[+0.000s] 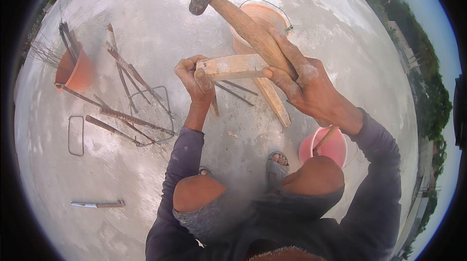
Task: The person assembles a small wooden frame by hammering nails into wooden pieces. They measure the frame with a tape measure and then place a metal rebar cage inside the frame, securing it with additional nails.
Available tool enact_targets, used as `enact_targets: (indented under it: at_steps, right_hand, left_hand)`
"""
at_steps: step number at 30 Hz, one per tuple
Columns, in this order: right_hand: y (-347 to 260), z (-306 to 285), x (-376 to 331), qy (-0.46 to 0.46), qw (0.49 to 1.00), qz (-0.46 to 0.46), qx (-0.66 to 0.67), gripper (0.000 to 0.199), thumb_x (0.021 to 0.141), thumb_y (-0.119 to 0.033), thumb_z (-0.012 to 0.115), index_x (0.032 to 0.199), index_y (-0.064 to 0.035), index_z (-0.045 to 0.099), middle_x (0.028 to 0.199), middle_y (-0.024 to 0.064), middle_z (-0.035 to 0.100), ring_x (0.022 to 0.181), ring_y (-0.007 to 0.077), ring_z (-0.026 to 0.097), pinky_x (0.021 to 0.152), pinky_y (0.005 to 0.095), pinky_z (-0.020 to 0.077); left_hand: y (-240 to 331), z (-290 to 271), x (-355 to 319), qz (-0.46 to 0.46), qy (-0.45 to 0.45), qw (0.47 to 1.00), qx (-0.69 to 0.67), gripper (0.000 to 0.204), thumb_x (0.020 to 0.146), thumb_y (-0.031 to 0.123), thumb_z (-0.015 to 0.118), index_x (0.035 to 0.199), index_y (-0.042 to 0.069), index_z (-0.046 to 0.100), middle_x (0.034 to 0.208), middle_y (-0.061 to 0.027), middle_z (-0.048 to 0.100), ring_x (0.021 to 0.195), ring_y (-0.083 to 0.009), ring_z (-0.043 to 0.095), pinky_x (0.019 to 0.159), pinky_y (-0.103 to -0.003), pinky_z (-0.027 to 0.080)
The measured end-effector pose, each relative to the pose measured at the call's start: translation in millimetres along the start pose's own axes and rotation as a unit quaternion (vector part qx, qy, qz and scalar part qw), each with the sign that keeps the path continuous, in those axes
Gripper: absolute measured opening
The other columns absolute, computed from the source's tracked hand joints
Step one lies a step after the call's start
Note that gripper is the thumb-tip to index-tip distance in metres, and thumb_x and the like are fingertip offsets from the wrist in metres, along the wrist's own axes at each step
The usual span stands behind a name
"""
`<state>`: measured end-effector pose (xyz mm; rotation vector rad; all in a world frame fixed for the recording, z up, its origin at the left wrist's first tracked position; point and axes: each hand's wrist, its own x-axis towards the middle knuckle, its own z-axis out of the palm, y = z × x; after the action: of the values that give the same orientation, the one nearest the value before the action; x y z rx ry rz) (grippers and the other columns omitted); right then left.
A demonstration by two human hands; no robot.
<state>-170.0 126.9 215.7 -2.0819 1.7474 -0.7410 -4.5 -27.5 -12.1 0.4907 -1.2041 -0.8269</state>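
My right hand [306, 86] is clamped on a hammer [243, 20], its head raised toward the top of view. My left hand [194, 78] grips one end of a wood block [233, 66], held level above the concrete floor [340, 42] between both hands. A plank [275, 100] lies below it, an orange bucket [265, 18] behind, rebar [131, 120] to my left.

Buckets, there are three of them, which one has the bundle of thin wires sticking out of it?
The orange bucket at far left, tilted beside the rusty rebar. The pale one behind the hammer shows none; the pink one holds a single stick.
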Motion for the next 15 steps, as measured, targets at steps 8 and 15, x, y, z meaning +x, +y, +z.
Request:
enact_targets:
  at_steps: [8, 15]
  right_hand:
    - [6, 8, -2, -0.06, 0.991, -0.062, -0.104, 0.069, 0.103, -0.028, 0.065, 0.159, -0.0025, 0.032, 0.105, 0.0304, 0.071, 0.095, 0.0446, 0.071, 0.084, 0.0472, 0.0562]
    - [-5, 10, -8, -0.031, 0.995, -0.044, -0.079, 0.072, 0.102, -0.028, 0.066, 0.159, -0.0033, 0.031, 0.1, 0.031, 0.071, 0.096, 0.0472, 0.071, 0.086, 0.0478, 0.0566]
  left_hand:
    - [4, 3, 0, 0.002, 0.014, 1.0, 0.001, 0.06, 0.103, 0.059, 0.054, 0.119, 0.006, 0.03, 0.112, -0.0176, 0.056, 0.097, -0.0175, 0.056, 0.087, -0.034, 0.052]
    - [6, 1, -5, -0.028, 0.021, 0.999, 0.041, 0.063, 0.101, 0.061, 0.056, 0.12, 0.007, 0.031, 0.111, -0.0172, 0.056, 0.097, -0.018, 0.057, 0.087, -0.034, 0.052]
